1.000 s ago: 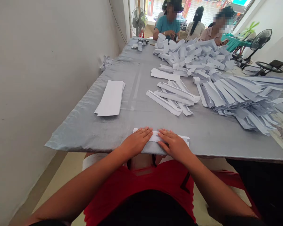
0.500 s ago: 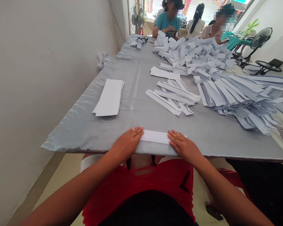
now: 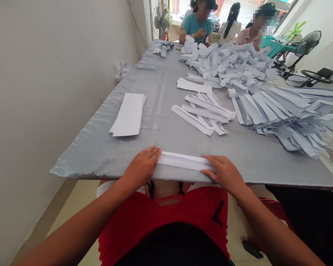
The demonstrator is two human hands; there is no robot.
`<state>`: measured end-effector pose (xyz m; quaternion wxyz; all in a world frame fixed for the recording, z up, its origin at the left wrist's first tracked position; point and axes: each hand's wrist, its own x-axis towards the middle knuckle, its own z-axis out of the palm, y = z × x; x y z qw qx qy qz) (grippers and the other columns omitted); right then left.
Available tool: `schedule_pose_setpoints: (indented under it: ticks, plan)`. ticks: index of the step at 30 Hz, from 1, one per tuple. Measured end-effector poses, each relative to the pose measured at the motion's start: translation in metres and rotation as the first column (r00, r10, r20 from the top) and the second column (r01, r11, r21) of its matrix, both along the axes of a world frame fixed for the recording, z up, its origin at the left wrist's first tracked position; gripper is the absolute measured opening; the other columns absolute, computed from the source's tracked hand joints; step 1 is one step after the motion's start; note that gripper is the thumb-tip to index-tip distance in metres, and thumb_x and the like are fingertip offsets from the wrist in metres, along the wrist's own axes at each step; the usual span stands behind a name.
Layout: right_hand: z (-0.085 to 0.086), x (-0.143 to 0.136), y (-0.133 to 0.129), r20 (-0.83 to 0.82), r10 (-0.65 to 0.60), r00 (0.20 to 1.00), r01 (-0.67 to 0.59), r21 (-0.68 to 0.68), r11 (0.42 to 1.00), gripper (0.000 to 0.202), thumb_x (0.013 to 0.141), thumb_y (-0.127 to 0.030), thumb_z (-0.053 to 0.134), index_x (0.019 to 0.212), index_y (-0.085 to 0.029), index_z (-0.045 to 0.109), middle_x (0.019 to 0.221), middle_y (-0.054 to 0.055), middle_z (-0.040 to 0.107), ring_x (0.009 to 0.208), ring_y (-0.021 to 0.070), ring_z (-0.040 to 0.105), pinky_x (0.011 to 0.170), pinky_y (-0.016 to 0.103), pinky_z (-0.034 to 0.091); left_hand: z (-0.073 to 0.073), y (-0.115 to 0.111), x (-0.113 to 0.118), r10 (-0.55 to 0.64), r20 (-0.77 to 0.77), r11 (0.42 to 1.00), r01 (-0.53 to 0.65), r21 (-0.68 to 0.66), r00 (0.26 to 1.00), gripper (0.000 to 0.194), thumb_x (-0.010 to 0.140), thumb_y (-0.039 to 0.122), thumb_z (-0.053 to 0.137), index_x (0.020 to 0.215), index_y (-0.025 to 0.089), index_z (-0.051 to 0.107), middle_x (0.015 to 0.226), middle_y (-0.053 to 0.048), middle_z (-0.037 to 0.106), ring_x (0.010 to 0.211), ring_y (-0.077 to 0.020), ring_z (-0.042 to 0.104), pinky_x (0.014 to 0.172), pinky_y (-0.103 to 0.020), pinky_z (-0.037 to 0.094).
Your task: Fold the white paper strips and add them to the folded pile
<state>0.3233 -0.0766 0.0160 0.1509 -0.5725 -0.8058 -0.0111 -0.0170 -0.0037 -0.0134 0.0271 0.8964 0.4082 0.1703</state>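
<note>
Lying at the left on the grey surface [image 3: 100, 159], a paper stack [image 3: 127, 114] is resting, probably for easy reach. The left hand [image 3: 142, 166] is covering one end of a folded strip [image 3: 183, 161], its fingers [image 3: 154, 151] staying straight and close together. Between both hands, the strip is lying along the near edge, probably for keeping it straight. The right hand [image 3: 225, 171] is spanning the other end with fingers spreading; whether either hand is pinching, I cannot tell. Compared with half a second ago, the hands are standing wider apart, and the strip is showing lengthwise folds instead of a plain face.
</note>
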Motion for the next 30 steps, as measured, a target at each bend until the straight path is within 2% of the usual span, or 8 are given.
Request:
schedule_pose_setpoints:
  ticks: [5,8,11,14,17,21,25,30]
  plan:
    - [0.030,-0.013,0.011,-0.087,-0.028,0.996,0.000,-0.306,0.952,0.024,0.087,-0.039,0.070,0.106,-0.025,0.069,0.091,0.003,0.074,0.079,0.0219,0.069,0.063,0.031,0.053,0.011,0.006,0.004,0.102,0.162,0.993,-0.091,-0.071,0.981,0.053,0.099,0.039,0.043,0.146,0.014,0.046,0.144,-0.017,0.059,0.131,-0.0311,0.058,0.109,-0.050,0.048]
    - [0.041,-0.022,0.011,-0.244,-0.088,0.966,-0.036,-0.463,0.885,0.013,0.088,-0.038,0.066,0.088,-0.026,0.064,0.077,-0.001,0.070,0.064,0.0180,0.064,0.052,0.027,0.044,0.021,0.013,0.009,0.257,0.345,0.941,-0.152,-0.304,0.903,0.064,0.093,0.051,0.053,0.145,0.016,0.045,0.138,-0.016,0.063,0.125,-0.0315,0.062,0.103,-0.048,0.051]
    - [0.043,-0.037,0.012,-0.375,-0.160,0.913,-0.060,-0.512,0.857,0.019,0.087,-0.042,0.066,0.084,-0.025,0.057,0.074,-0.002,0.067,0.063,0.0172,0.061,0.051,0.025,0.042,0.034,0.023,0.019,0.393,0.540,0.811,-0.003,-0.585,0.744,0.065,0.085,0.058,0.060,0.135,0.017,0.052,0.112,-0.011,0.075,0.104,-0.0274,0.070,0.088,-0.041,0.055]
    - [0.038,-0.057,0.015,-0.371,-0.174,0.912,-0.049,-0.519,0.853,0.023,0.085,-0.043,0.067,0.083,-0.024,0.055,0.071,-0.002,0.065,0.060,0.0169,0.059,0.049,0.025,0.039,0.049,0.034,0.029,0.450,0.673,0.720,0.208,-0.663,0.587,0.058,0.079,0.064,0.064,0.113,0.017,0.063,0.100,-0.009,0.075,0.091,-0.0238,0.071,0.075,-0.034,0.054]
    - [0.031,-0.077,0.020,-0.347,-0.198,0.917,0.002,-0.493,0.870,0.021,0.086,-0.043,0.067,0.088,-0.024,0.059,0.068,-0.002,0.065,0.057,0.0169,0.058,0.046,0.025,0.036,0.062,0.046,0.034,0.460,0.731,0.698,0.303,-0.649,0.503,0.051,0.074,0.063,0.069,0.097,0.018,0.066,0.094,-0.007,0.073,0.081,-0.0191,0.069,0.068,-0.029,0.050]
    - [0.030,-0.094,0.024,-0.293,-0.261,0.920,0.093,-0.483,0.871,0.025,0.086,-0.046,0.068,0.094,-0.023,0.062,0.067,0.000,0.065,0.057,0.0176,0.059,0.047,0.026,0.033,0.074,0.066,0.034,0.483,0.782,0.747,0.281,-0.603,0.394,0.039,0.071,0.053,0.073,0.088,0.019,0.064,0.078,0.000,0.067,0.068,-0.0139,0.063,0.058,-0.025,0.046]
    - [0.035,-0.096,0.048,-0.380,-0.233,0.895,0.021,-0.486,0.874,0.038,0.087,-0.060,0.061,0.092,-0.022,0.066,0.076,0.002,0.068,0.066,0.0181,0.061,0.056,0.027,0.039,0.076,0.084,0.041,0.502,0.753,0.709,0.296,-0.640,0.425,0.031,0.073,0.047,0.068,0.072,0.019,0.054,0.063,0.002,0.058,0.057,-0.0115,0.058,0.049,-0.023,0.041]
    - [0.029,-0.094,0.114,-0.707,-0.265,0.656,-0.022,-0.368,0.930,0.035,0.087,-0.055,0.056,0.091,-0.021,0.067,0.078,-0.001,0.065,0.072,0.0157,0.058,0.068,0.028,0.043,0.065,0.097,0.062,0.455,0.667,0.588,0.363,-0.722,0.589,0.034,0.064,0.039,0.075,0.082,0.021,0.054,0.060,0.005,0.059,0.056,-0.0129,0.060,0.047,-0.022,0.041]
